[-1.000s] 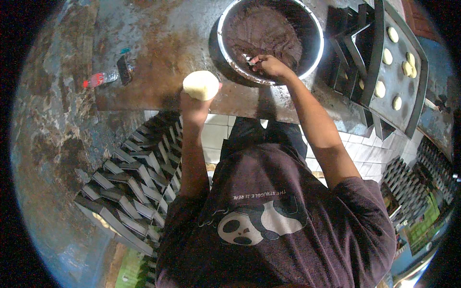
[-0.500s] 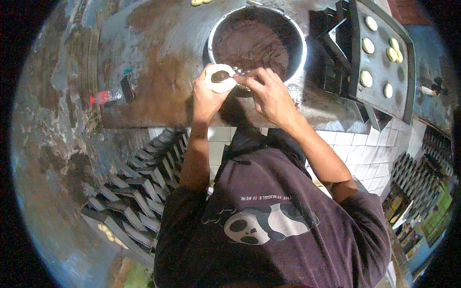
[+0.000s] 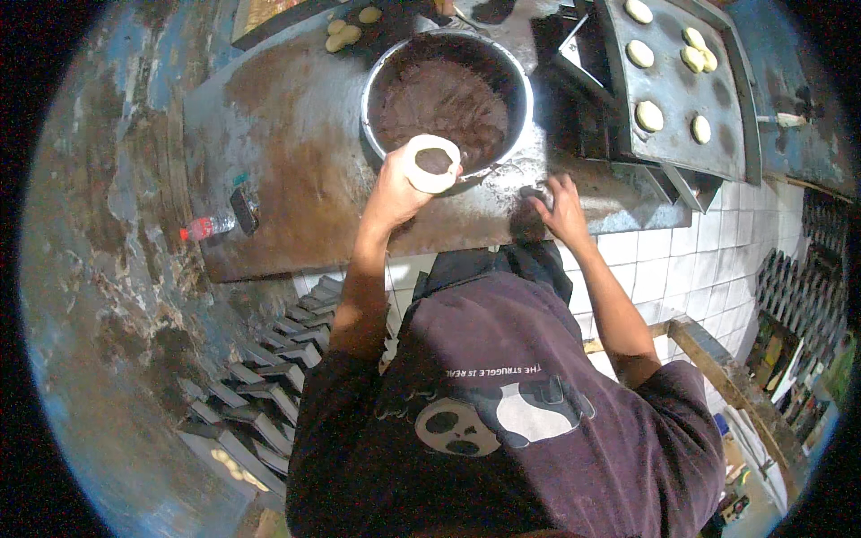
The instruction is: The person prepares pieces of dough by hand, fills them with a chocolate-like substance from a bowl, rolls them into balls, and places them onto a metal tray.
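Note:
My left hand (image 3: 395, 193) is closed around a flattened round of pale dough (image 3: 430, 185), tilted up over the near rim of a metal bowl (image 3: 529, 97). A lump of dark brown filling (image 3: 435, 161) sits in the middle of the dough. The bowl holds a large amount of the same dark paste (image 3: 444, 103). To the right, my right hand (image 3: 563, 213) is low over the dusty table near its front edge, its fingers apart. A dark patch shows by its fingertips; I cannot tell whether it is shadow or a thing.
On the right a raised metal tray (image 3: 728, 148) carries several pale dough balls (image 3: 650, 117). More dough pieces (image 3: 343, 38) lie beyond the bowl on the left. A clear bottle with a red cap (image 3: 208, 226) and a black flat object (image 3: 243, 212) lie at the table's left side.
My right hand has left the dough and moved right and down to the table. My left hand still holds the filled dough. The view has shifted, showing more of the table's far side.

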`<state>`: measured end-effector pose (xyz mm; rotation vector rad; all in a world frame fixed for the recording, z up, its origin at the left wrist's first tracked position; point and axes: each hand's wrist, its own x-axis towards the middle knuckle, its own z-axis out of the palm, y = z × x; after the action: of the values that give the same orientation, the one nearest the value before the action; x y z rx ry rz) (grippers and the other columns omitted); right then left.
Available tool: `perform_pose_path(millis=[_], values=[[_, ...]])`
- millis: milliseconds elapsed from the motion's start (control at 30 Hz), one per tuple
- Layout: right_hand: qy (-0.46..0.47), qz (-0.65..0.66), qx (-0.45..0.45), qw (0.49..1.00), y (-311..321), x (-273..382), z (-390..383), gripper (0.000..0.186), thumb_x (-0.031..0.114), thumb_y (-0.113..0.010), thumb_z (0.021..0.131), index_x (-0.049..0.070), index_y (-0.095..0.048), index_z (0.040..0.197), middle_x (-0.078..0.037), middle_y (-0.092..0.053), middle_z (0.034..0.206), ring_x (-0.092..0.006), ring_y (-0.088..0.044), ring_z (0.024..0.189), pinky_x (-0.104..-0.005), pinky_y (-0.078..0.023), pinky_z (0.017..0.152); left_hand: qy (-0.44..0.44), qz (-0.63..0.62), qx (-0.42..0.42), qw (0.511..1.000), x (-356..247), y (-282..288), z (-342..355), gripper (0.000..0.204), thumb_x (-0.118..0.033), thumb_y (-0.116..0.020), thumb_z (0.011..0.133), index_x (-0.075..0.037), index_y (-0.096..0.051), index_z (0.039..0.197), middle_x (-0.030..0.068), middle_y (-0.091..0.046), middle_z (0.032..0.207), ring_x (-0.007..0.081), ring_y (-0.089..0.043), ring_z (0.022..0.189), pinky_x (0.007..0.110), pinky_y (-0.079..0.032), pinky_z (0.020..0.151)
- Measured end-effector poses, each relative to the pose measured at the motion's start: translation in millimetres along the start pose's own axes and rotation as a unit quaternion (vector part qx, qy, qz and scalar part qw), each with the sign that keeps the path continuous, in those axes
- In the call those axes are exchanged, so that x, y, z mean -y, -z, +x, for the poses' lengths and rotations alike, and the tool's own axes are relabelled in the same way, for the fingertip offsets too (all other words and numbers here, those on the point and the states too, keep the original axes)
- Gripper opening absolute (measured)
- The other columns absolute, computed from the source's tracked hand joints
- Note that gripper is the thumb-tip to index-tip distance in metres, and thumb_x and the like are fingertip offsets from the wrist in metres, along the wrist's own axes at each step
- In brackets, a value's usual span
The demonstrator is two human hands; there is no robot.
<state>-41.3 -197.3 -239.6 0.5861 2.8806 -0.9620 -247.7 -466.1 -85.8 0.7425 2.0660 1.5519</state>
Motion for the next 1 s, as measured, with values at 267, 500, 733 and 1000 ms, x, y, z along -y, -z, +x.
perform_pose_path(millis=[267,500,733,1000], values=[[0.289,0.122,0.074,0.947,164.3,212.0,48.6,0.083,0.035,-0.094,0.068,0.009,-0.059,0.139,-0.016,-0.056,0.134,-0.0355,-0.06,0.122,-0.0423,-0.052,0.101,0.006,-0.033,0.184,0.982,-42.4,-11.0,25.1,0.031,-0.014,-0.083,0.078,-0.001,-0.072,0.104,0.0097,-0.076,0.093,0.017,-0.071,0.086,0.033,-0.056,0.08],[0.222,0.3,0.123,0.92,168.6,203.2,59.5,0.031,0.024,-0.083,0.086,0.001,-0.076,0.107,-0.012,-0.073,0.096,-0.0213,-0.071,0.092,-0.0325,-0.056,0.084,0.04,-0.097,0.23,0.968,-65.4,8.0,16.9,0.053,-0.014,-0.087,0.077,-0.003,-0.063,0.124,0.0048,-0.07,0.114,0.0143,-0.064,0.108,0.033,-0.052,0.093],[0.05,0.47,0.182,0.862,175.1,220.4,49.3,0.041,0.024,-0.081,0.089,0.003,-0.072,0.124,-0.011,-0.072,0.11,-0.0177,-0.071,0.089,-0.0342,-0.06,0.08,0.06,-0.285,0.049,0.955,-56.6,-14.5,-7.3,0.028,-0.019,-0.069,0.097,-0.003,-0.064,0.119,0.0016,-0.068,0.105,0.0104,-0.063,0.098,0.028,-0.052,0.083],[0.408,0.08,0.023,0.909,190.4,253.9,58.2,0.057,0.024,-0.085,0.078,0.007,-0.064,0.129,-0.017,-0.059,0.116,-0.0364,-0.065,0.098,-0.0432,-0.056,0.088,0.118,-0.326,-0.005,0.938,-76.8,-16.8,-6.7,0.03,-0.017,-0.049,0.095,-0.003,-0.061,0.119,-0.0008,-0.063,0.09,0.0052,-0.052,0.066,0.023,-0.042,0.056]])
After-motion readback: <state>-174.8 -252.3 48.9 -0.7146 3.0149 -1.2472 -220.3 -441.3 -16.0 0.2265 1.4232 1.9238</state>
